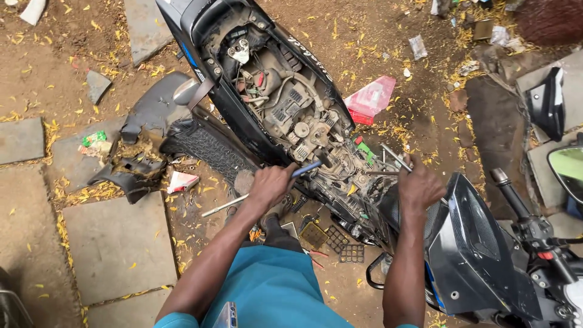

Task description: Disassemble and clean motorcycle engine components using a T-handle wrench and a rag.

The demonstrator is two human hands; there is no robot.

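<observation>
A black scooter [200, 24] stands with its seat and covers off, so the dusty engine [300, 121] and wiring show. My left hand [270, 185] is closed round a blue-handled tool [306, 169] that points into the engine's lower part. My right hand [419, 185] grips a thin metal rod [395, 157] just right of the engine, beside the black front panel [470, 243].
A detached black body panel [149, 130] lies on the dirt at left. A long metal rod [225, 205] rests on the ground below my left hand. Small black grille pieces [337, 240] lie by my feet. Stone slabs [115, 243], litter and a red bag [371, 97] surround the scooter.
</observation>
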